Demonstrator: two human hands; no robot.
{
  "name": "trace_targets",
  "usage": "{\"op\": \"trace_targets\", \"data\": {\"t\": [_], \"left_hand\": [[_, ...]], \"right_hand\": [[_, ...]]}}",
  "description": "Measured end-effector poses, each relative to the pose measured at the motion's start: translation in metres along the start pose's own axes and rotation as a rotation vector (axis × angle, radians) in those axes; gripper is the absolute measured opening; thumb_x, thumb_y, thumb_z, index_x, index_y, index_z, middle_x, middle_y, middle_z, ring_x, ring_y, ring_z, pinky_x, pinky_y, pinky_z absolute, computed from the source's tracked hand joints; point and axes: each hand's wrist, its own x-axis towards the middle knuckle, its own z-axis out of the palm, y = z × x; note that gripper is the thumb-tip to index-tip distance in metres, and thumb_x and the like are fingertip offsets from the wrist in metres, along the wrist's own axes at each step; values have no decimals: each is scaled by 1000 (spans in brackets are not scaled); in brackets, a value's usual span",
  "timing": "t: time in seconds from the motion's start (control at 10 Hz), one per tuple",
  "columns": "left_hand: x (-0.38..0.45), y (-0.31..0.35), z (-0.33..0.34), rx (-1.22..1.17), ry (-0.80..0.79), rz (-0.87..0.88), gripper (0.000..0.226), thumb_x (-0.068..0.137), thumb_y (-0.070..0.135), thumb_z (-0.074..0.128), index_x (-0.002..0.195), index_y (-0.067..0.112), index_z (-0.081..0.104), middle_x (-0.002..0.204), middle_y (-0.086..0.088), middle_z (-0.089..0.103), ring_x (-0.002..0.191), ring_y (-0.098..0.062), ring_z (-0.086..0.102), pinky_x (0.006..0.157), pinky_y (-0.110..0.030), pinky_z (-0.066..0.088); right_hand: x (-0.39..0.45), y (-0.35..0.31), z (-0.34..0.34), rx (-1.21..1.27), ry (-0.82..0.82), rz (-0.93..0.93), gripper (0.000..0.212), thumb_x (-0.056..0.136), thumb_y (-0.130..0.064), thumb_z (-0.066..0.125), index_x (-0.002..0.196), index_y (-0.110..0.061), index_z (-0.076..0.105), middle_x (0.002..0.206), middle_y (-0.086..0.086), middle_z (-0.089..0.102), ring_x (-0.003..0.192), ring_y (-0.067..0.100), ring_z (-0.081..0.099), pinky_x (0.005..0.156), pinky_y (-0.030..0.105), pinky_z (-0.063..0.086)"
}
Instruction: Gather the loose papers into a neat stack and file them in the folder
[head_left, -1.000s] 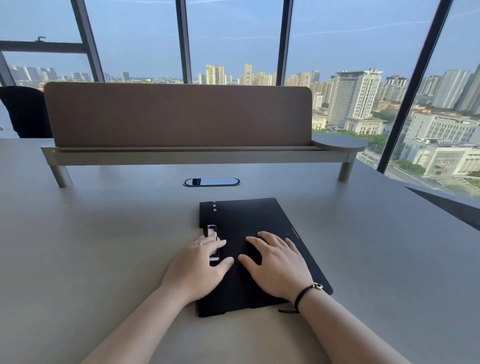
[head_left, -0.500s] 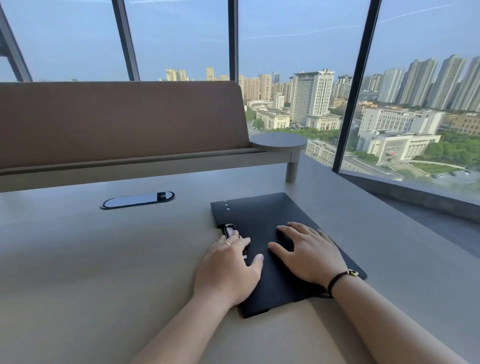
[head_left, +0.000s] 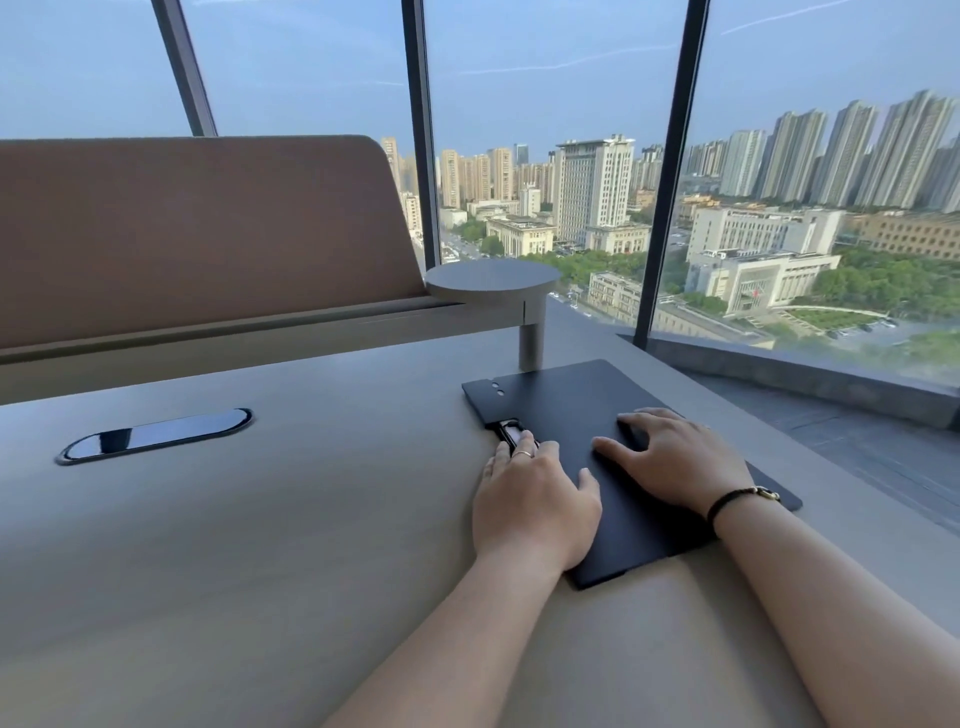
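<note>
- Black folder (head_left: 597, 410) lies closed and flat on the bench (head_left: 260, 545), near its right edge.
- Left hand (head_left: 535, 499) rests at the folder's left edge, fingers (head_left: 522, 447) on the clasp (head_left: 510, 432).
- Right hand (head_left: 675, 462) presses the cover, fingers spread flat, gripping nothing.
- Open bench stretches leftward to the cable slot (head_left: 156, 435).
</note>
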Motion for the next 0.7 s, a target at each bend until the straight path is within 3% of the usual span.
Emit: {"op": "trace_targets", "data": {"t": [0.2, 0.3, 0.4, 0.5, 0.6, 0.7], "left_hand": [[15, 6, 9, 0, 1, -6, 57, 92, 49, 40, 140, 21, 49, 160, -6, 33, 148, -25, 26, 121, -37, 21], [19, 5, 12, -5, 2, -2, 57, 92, 50, 39, 140, 22, 50, 160, -5, 34, 148, -23, 25, 121, -37, 21], [22, 5, 11, -29, -8, -6, 57, 92, 54, 37, 139, 24, 50, 160, -4, 33, 149, -21, 22, 121, -38, 21], [19, 7, 7, -10, -29, -10, 60, 94, 58, 34, 142, 24, 47, 162, -3, 29, 150, -21, 19, 121, -38, 19], [20, 6, 3, -107, 1, -19, 56, 96, 59, 32, 127, 22, 60, 158, -5, 37, 148, -20, 27, 118, -39, 25], [13, -2, -4, -423, 99, -44, 35, 100, 37, 37, 96, 18, 66, 128, -5, 65, 127, -24, 52, 96, -33, 41]], "right_hand": [[11, 6, -1, -25, 14, 11, 68, 90, -76, 41, 142, -35, 53, 156, -10, 47, 142, 17, 45, 113, 38, 35], [16, 5, -1, -3, 38, 18, 58, 89, -74, 48, 119, -28, 67, 134, -4, 65, 124, 25, 58, 95, 37, 42], [22, 5, 2, 13, 47, 31, 53, 86, -75, 51, 94, -26, 69, 111, 1, 72, 105, 29, 64, 76, 34, 42], [15, -4, 6, -86, 159, 38, 51, 85, -73, 54, 85, -25, 70, 100, 2, 75, 96, 31, 68, 69, 33, 45], [-10, -33, 6, -143, 280, -51, 37, 95, -54, 54, 94, -21, 72, 97, 6, 76, 95, 33, 72, 70, 35, 48], [-42, -69, 18, -84, 270, -148, 23, 101, -30, 46, 97, -20, 66, 102, 4, 74, 97, 32, 71, 65, 33, 39]]}}
